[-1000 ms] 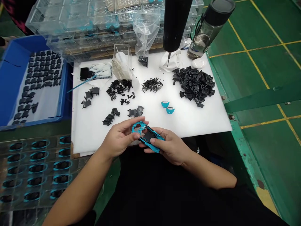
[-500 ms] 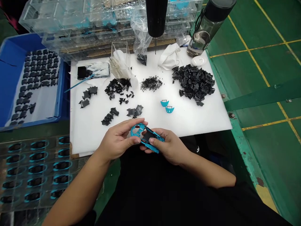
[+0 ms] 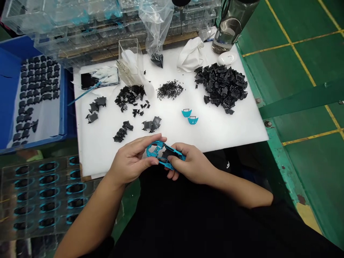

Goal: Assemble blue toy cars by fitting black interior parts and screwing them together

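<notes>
Between my two hands, over the front edge of the white board, is a blue toy car body [image 3: 155, 151] with a black part [image 3: 168, 152] set in it. My left hand [image 3: 131, 157] grips its left end, fingers along the far side and thumb on the near side. My right hand [image 3: 192, 163] holds the right end, thumb pressed on the black part and fingertips underneath. Two small blue curved pieces [image 3: 192, 120] with black frames lie on the board beyond my hands. Nearby are grey-black flat parts [image 3: 155, 123] and a short row of black parts [image 3: 120, 134].
On the white board [image 3: 172, 134] lie a big heap of black parts [image 3: 225, 87], tiny black pieces [image 3: 170, 89] and small black clips [image 3: 130, 96]. A bottle [image 3: 228, 30], clear bin [image 3: 130, 62] and hanging screwdriver [image 3: 181, 14] stand behind. A blue crate [image 3: 66, 104] is left.
The view has shifted slightly, so the board's contents sit a little differently in frame. My right thumb has moved slightly on the black part; both hands still hold the car body.
</notes>
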`<state>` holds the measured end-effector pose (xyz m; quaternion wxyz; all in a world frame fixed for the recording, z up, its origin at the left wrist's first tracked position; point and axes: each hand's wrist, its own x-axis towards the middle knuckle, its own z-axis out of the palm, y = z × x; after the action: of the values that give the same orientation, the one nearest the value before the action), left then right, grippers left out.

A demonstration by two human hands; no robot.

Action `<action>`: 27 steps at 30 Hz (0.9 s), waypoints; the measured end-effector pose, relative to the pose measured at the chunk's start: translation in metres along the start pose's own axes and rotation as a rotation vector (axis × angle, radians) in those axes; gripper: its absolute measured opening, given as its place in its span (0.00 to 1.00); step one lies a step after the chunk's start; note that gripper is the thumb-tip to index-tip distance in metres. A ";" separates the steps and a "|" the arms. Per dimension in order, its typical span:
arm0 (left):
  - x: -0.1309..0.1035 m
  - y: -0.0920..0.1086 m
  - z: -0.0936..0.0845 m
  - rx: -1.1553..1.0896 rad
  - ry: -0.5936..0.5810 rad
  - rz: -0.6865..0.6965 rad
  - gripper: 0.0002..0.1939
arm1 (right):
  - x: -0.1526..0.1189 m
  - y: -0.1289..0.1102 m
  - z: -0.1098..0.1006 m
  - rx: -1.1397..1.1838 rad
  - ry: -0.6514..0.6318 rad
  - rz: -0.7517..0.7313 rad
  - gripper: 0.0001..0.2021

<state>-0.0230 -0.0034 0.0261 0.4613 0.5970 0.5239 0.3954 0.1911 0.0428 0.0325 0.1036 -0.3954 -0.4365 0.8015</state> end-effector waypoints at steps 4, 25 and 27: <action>-0.001 0.002 0.002 0.040 0.007 0.043 0.27 | -0.001 0.000 0.000 -0.003 -0.007 -0.031 0.03; -0.003 0.013 0.009 0.068 0.090 0.055 0.27 | 0.006 0.008 -0.003 0.279 -0.137 -0.016 0.04; -0.003 0.012 0.008 0.000 0.105 0.025 0.27 | 0.006 0.007 -0.005 0.308 -0.192 0.011 0.03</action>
<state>-0.0124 -0.0080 0.0355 0.4285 0.5818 0.5398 0.4319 0.1916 0.0449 0.0225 0.1163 -0.2987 -0.3143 0.8936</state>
